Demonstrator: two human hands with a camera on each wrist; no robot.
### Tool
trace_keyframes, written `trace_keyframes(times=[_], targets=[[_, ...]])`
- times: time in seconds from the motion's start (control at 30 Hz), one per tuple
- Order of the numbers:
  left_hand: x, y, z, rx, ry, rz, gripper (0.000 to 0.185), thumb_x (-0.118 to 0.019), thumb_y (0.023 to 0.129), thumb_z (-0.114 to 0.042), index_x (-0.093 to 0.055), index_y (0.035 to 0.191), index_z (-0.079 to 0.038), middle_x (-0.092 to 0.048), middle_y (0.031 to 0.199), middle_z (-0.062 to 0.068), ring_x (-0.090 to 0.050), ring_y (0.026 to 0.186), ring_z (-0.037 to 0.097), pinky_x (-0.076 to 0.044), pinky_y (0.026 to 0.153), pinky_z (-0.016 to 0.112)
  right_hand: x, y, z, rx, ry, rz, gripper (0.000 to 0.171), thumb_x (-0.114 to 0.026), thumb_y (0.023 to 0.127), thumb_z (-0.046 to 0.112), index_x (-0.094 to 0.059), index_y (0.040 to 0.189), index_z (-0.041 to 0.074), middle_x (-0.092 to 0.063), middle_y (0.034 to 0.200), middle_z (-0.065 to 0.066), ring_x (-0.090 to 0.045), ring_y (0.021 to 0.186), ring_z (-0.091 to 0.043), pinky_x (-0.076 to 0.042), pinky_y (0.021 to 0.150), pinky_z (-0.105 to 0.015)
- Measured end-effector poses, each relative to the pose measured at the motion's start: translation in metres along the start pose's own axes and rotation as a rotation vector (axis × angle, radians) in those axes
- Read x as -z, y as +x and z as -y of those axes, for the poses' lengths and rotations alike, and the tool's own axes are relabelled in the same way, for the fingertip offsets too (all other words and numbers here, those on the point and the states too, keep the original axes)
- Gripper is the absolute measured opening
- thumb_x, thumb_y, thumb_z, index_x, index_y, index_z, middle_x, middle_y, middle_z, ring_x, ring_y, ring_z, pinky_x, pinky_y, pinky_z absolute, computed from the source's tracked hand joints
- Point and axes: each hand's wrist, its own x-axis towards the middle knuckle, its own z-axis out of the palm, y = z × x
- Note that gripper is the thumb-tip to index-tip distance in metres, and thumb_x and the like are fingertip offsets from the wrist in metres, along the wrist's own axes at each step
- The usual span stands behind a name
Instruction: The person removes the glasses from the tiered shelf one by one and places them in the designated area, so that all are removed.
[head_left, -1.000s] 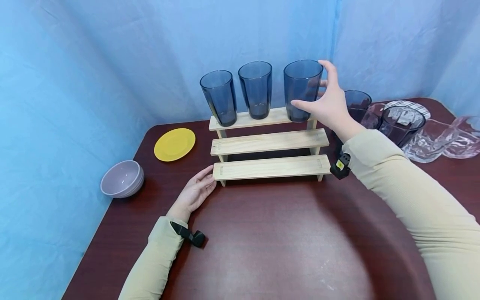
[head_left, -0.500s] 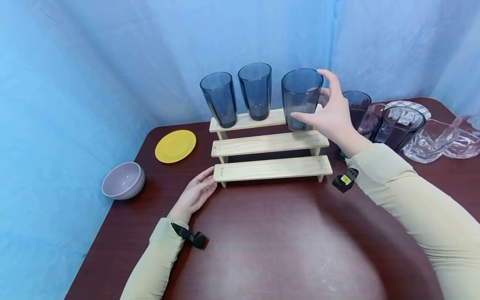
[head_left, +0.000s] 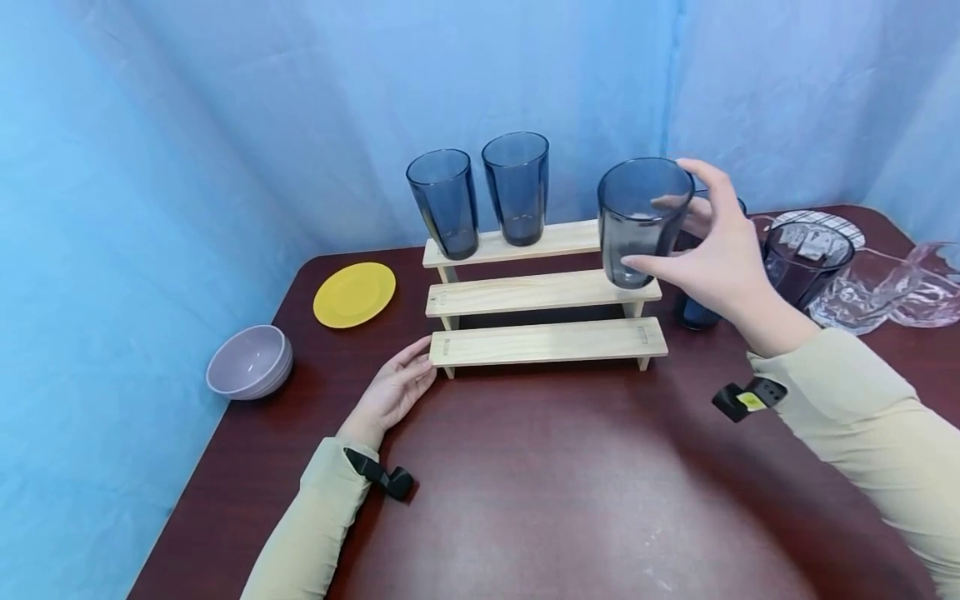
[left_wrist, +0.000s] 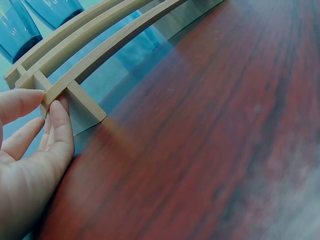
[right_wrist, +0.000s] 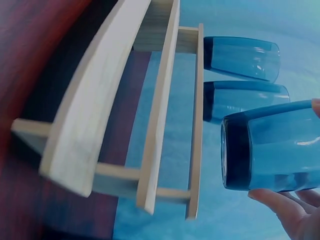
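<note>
**A blue glass held in the air beside a wooden step rack**

Blue fabric is hanging behind a dark reddish-brown tabletop, where a three-tier wooden rack is standing near the back. The right hand is gripping a dark blue glass, thumb on the near side and fingers curled round the far side, holding it upright in the air over the right end of the rack's middle and top steps, clear of the wood. Two more blue glasses are standing side by side on the left part of the top step.

The left hand is lying on the tabletop at the rack's lower left corner, its fingers nearly straight and its fingertips touching the end of the bottom step.

To the left, a yellow plate is sitting near the rack, and a lilac bowl is sitting closer to the table edge. To the right, behind the raised hand, dark and clear glassware is crowding the corner.
</note>
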Motion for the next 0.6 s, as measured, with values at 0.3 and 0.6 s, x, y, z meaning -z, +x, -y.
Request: trace_keyframes(times=[0.3, 0.6], targets=[[-0.004, 0.000, 0.002, 0.020, 0.000, -0.012, 0.057, -0.037, 0.097, 0.008, -0.020, 0.150, -0.004, -0.059, 0.098, -0.001, -0.059, 0.086, 0.005, -0.049, 0.079, 0.017, 0.038, -0.032, -0.017, -0.025, 0.097, -0.053, 0.097, -0.079, 0.062, -0.013, -0.036, 0.140, 0.027, -0.065, 0.101, 0.020, -0.063, 0.085, 0.005, -0.049, 0.064, -0.009], [-0.010, 0.003, 0.001, 0.016, 0.002, 0.011, 0.057, -0.038, 0.097, 0.008, -0.020, 0.150, -0.003, -0.059, 0.100, 0.000, -0.060, 0.086, 0.004, -0.049, 0.078, 0.016, 0.087, -0.064, -0.033, -0.030, 0.024, -0.187, 0.102, -0.071, 0.059, -0.025, -0.035, 0.142, 0.021, -0.057, 0.113, 0.015, -0.060, 0.085, 0.007, -0.047, 0.062, -0.005]])
